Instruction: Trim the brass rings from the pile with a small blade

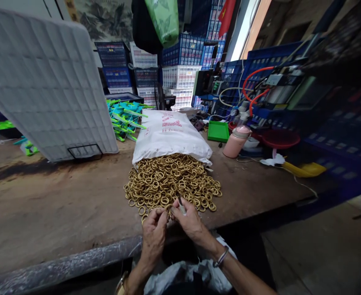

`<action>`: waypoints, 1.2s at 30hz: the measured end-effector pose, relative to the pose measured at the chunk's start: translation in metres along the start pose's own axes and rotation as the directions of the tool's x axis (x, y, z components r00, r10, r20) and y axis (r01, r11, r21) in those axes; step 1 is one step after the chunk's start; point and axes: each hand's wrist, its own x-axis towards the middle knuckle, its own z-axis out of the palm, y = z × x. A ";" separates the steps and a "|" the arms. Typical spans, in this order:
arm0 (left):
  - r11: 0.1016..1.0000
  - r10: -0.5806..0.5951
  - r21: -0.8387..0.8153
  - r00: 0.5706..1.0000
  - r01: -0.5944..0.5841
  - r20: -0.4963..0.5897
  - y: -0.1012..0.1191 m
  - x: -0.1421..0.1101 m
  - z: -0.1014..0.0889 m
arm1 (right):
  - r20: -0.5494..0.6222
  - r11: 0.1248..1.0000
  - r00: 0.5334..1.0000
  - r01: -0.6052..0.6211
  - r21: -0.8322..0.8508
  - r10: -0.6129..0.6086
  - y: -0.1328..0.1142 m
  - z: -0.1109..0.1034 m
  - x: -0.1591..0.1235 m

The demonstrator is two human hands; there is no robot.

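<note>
A heap of gold-coloured rings (165,180) spills from the mouth of a white sack (171,133) onto the table. At the near edge of the heap, my left hand (154,231) is closed with thumb and fingers pinched on a ring (168,208). Close beside it, my right hand (190,221) grips a small knife (181,204), its dark tip pointing up and away. The fingertips of both hands meet around the ring, which is partly hidden by them.
A padded light-grey panel (48,86) stands at the left, near green and turquoise plastic parts (125,116). A pink bottle (236,141), a green tray (218,131) and a yellow scoop (305,169) lie to the right. Stacked crates (180,78) rise behind.
</note>
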 end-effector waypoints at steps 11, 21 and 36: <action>0.940 0.256 0.211 0.963 -0.269 0.087 -0.006 0.004 -0.007 | 0.075 0.978 0.997 0.041 -0.205 -0.026 -0.006 -0.001 0.007; 0.955 -0.245 -0.106 0.936 0.278 0.255 -0.001 0.005 -0.002 | 0.073 0.986 0.997 -0.005 -0.164 0.017 -0.009 0.000 0.008; 0.938 -0.252 -0.180 0.938 0.297 0.237 -0.002 0.011 -0.004 | 0.219 0.634 0.974 0.208 -0.745 -0.062 -0.006 -0.006 0.002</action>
